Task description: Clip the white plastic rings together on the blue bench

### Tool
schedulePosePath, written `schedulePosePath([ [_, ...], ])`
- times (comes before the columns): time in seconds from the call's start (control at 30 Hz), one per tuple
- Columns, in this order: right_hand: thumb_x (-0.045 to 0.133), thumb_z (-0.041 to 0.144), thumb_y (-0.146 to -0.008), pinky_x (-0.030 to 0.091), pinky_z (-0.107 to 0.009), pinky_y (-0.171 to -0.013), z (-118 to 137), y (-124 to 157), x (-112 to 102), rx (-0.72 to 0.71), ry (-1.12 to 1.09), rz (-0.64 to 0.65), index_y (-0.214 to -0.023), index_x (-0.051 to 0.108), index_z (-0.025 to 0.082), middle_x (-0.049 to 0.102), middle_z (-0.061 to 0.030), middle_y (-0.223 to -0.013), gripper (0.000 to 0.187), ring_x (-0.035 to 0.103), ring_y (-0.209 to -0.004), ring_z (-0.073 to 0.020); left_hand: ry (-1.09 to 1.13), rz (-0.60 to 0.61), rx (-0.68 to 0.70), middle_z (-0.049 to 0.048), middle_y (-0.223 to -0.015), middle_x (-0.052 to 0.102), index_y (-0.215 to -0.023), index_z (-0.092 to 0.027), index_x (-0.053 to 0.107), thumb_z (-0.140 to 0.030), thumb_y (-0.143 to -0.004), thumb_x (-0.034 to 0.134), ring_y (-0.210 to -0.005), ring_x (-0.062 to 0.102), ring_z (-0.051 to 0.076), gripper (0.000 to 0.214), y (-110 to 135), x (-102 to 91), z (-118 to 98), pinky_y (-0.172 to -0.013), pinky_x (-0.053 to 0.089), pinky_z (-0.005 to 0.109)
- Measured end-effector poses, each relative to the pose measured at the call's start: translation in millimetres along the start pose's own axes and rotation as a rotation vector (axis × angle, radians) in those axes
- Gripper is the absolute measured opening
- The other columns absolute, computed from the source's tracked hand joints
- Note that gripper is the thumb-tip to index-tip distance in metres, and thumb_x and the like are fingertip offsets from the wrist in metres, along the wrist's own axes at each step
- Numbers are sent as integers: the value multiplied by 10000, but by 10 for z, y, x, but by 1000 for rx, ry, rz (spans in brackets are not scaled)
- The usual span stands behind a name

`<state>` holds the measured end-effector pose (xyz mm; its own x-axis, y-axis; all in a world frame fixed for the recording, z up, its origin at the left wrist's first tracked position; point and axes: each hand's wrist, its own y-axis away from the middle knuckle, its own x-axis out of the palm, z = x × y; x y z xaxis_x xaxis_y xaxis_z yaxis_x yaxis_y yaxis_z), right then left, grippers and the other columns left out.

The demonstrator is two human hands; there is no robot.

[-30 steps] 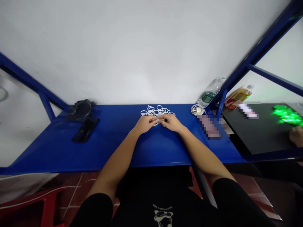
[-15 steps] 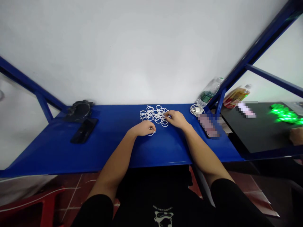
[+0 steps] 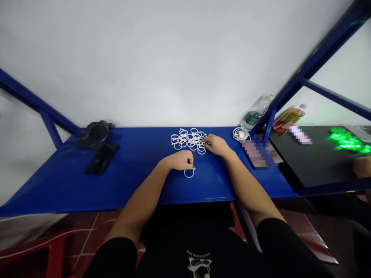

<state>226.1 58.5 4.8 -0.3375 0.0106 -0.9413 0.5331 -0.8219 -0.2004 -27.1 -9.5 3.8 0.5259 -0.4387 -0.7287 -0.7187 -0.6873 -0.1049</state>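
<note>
Several thin white rings (image 3: 183,142) with small tabs lie in an overlapping heap on the blue tabletop (image 3: 136,166). My left hand (image 3: 182,159) is curled closed, nearer to me than the heap. One separate white ring (image 3: 189,173) shows just below its fingertips, its upper edge hidden by the fingers. At the heap's right edge, my right hand (image 3: 215,145) has its fingers bent together over the outermost rings. The tips touch the rings there; whether they grip one is hard to see.
A black phone (image 3: 101,159) and a dark crumpled item (image 3: 97,133) lie at left. On the right are a coiled white cable (image 3: 240,134), a water bottle (image 3: 256,114) and a blurred-out phone (image 3: 254,154). Beyond the blue frame, a black table (image 3: 307,162) holds glowing green lights (image 3: 349,141).
My left hand has shifted slightly right and toward me, and the separate ring has moved the same way, showing more of its loop. My right hand stays at the heap's edge.
</note>
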Motion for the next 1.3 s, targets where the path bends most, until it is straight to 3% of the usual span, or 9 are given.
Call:
schedulePosePath([
  [0.17,760,373,-924,504,-290,-760,13,-16,36,-4,-58,22,-1097,787,241,750,-70,-1009,219,695,-873,-212,-152,-195,-150,42,-862,753,-816,-246,780,-263,-874,653,-757,684,198,140,-35,2,134,-688,518,317],
  [0.33,721,278,-915,463,-268,-711,102,-27,62,-35,-33,42,-999,783,230,745,-59,-963,115,673,-842,-198,-189,-251,-163,57,-900,752,-954,-243,791,-306,-860,722,-810,696,213,133,-36,34,270,-739,546,328],
  [0.47,678,206,-902,446,-262,-722,196,-14,17,-57,-65,18,-984,765,213,747,-60,-996,120,671,-862,-195,-199,-296,-236,86,-1067,756,-1087,-222,777,-379,-895,714,-972,708,252,256,-43,33,212,-867,559,368],
  [0.57,656,204,-910,433,-261,-729,300,6,-9,-87,-141,-42,-1010,743,200,761,-59,-984,133,672,-852,-193,-116,-378,-287,77,-1115,765,-1151,-217,761,-441,-979,606,-1039,700,252,322,-67,8,111,-927,538,363],
  [0.67,645,194,-902,427,-258,-724,414,21,14,-134,-224,-100,-992,727,201,757,-44,-920,122,657,-799,-179,59,-447,-276,50,-1048,784,-1119,-210,772,-473,-1021,522,-915,711,208,376,-88,1,40,-841,536,314],
  [0.8,660,193,-882,452,-266,-738,490,25,64,-215,-354,-177,-927,709,196,725,-46,-895,65,643,-804,-175,156,-472,-246,28,-883,782,-1055,-183,790,-460,-948,637,-708,661,154,334,-95,22,29,-660,488,260],
  [0.97,638,212,-900,470,-261,-696,477,28,63,-228,-538,-181,-1003,716,201,727,-44,-936,129,619,-734,-150,184,-513,-201,32,-894,794,-1035,-188,797,-380,-955,616,-773,698,163,276,-81,-7,60,-690,506,254],
  [1.13,617,213,-902,445,-258,-687,473,37,55,-160,-503,-153,-1019,708,193,740,-30,-886,149,616,-710,-150,167,-551,-179,18,-796,765,-974,-175,769,-378,-975,593,-655,663,139,269,-87,-6,56,-662,512,246],
  [1.3,555,200,-899,423,-255,-687,469,43,38,-194,-426,-99,-969,724,184,736,-31,-833,184,621,-710,-158,209,-545,-173,-1,-752,739,-960,-188,756,-388,-968,613,-592,652,121,246,-95,27,37,-622,510,238],
])
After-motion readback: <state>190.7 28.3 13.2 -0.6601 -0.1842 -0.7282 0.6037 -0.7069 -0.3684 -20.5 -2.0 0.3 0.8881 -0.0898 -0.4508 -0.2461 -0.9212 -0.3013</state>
